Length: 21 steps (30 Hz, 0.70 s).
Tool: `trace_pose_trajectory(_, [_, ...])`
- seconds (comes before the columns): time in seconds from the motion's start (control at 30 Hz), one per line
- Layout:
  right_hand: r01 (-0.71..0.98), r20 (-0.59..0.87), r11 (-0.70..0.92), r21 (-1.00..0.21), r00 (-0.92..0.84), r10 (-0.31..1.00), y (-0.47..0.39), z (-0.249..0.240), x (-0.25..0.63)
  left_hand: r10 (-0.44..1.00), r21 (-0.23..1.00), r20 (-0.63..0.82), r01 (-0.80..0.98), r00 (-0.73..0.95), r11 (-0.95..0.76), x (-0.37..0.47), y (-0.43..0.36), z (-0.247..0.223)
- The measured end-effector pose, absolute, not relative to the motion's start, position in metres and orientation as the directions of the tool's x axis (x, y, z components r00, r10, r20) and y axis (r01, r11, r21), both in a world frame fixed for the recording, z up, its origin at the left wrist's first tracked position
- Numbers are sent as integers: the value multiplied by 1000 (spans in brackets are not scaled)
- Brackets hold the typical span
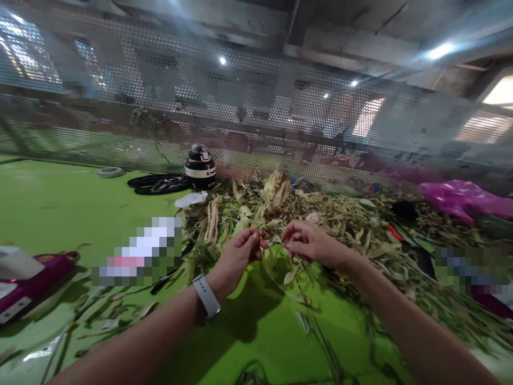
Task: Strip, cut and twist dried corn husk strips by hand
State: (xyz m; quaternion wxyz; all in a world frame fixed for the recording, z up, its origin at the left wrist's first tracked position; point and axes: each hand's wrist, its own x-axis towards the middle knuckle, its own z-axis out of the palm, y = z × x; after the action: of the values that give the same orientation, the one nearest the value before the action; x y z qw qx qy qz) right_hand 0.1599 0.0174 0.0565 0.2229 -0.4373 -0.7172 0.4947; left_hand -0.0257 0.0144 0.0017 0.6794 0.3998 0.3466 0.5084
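My left hand (pixel 240 251), with a pale watch band (pixel 206 295) on its wrist, is closed in a pinch above the green tabletop. My right hand (pixel 310 243) faces it a short gap away, its thumb and fingers also drawn together. Both are at a thin, dried plant stem (pixel 272 270), part of which trails down from between them with a few leaves; the exact grip is partly hidden by the fingers. Just behind the hands lies a loose heap of dried plant stalks and leaves (pixel 340 214), with a larger withered yellow leaf (pixel 277 187) on top.
A black jug with a white band (pixel 200 170) stands by the perforated metal screen (pixel 160 101), beside a coiled black strap (pixel 158 183) and a tape roll (pixel 111 171). Purple-red devices (pixel 36 278) sit at left and far right. A magenta plastic bag (pixel 460 198) lies back right.
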Motion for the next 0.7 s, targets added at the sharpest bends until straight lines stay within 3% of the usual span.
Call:
trace_pose_trajectory(0.17, [442, -46, 234, -866, -536, 843, 18, 52, 157, 942, 901, -104, -371, 320, 226, -24, 14, 1])
trace_pose_trajectory(0.3, [529, 19, 380, -758, -565, 825, 11, 50, 154, 909, 901, -169, -314, 381, 299, -21, 9, 2])
trace_pose_trajectory(0.5, [609, 8, 477, -633, -612, 791, 7, 51, 155, 829, 896, -269, -187, 491, 402, -18, -2, 7])
trace_pose_trajectory(0.6, [634, -16, 490, -597, -621, 784, 8, 54, 158, 858, 946, -212, -121, 467, 299, -19, -1, 7])
trace_pose_trajectory(0.7, [675, -63, 488, -553, -619, 783, 10, 65, 165, 897, 999, -48, 11, 439, 48, -23, 8, 6])
